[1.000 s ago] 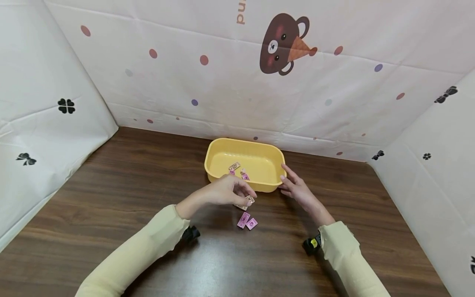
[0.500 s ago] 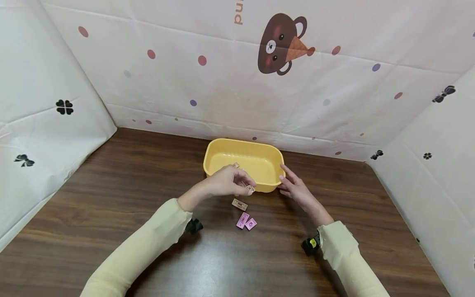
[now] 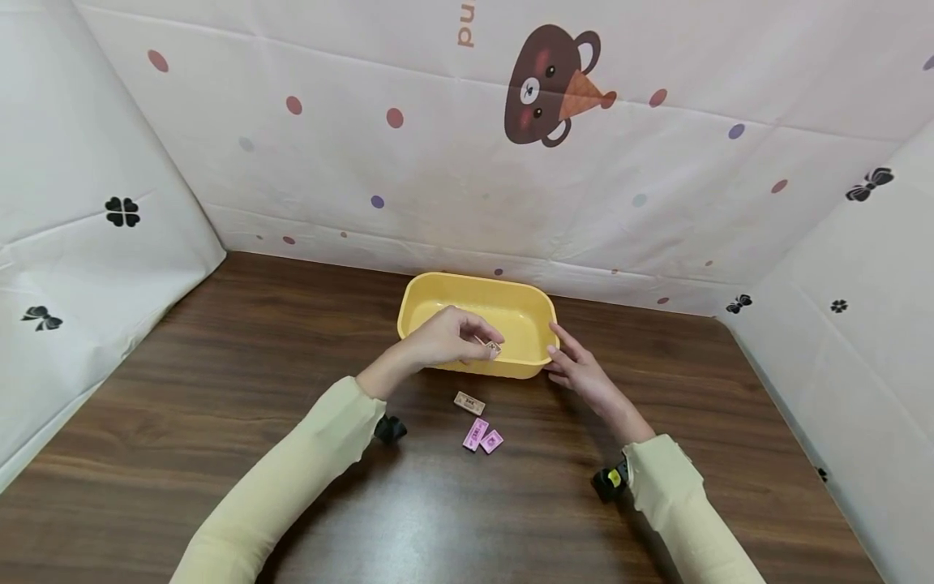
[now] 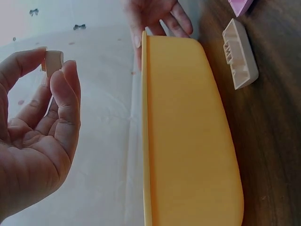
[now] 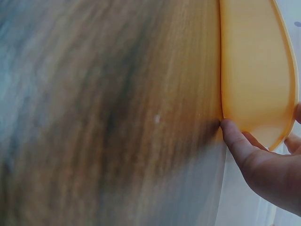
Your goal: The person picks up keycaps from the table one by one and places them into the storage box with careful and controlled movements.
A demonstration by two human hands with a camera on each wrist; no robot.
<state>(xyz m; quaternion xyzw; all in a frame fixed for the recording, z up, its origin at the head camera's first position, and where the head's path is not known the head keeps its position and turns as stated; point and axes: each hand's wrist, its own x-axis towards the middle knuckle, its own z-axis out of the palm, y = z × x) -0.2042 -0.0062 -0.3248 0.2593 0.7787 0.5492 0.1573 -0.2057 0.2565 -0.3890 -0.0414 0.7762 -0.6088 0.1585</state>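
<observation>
My left hand point(image 3: 441, 337) pinches a small beige block point(image 3: 494, 349) with a printed face between thumb and fingertips. The left wrist view shows this hand point(image 4: 40, 127) and the block's point(image 4: 54, 62) plain side, held higher than the basin's rim. Below it in the head view is a yellow plastic basin point(image 3: 521, 369), whose inside is partly hidden by the hand. At the basin's right end my right hand point(image 3: 591, 383) holds the rim. In the right wrist view one fingertip of the right hand point(image 5: 268, 172) meets the basin's base, others reach its rim.
In front of the basin lie a longer beige block point(image 3: 469, 403) with printed marks and two pink blocks, one long point(image 3: 475, 435) and one shorter point(image 3: 492, 441). A white printed cloth wall point(image 3: 438, 162) rises behind the brown wooden table point(image 3: 292, 341).
My left hand has lifted the small beige block off the table and carried it forward over the basin's near rim. The longer beige block stays on the table. The right hand keeps its place.
</observation>
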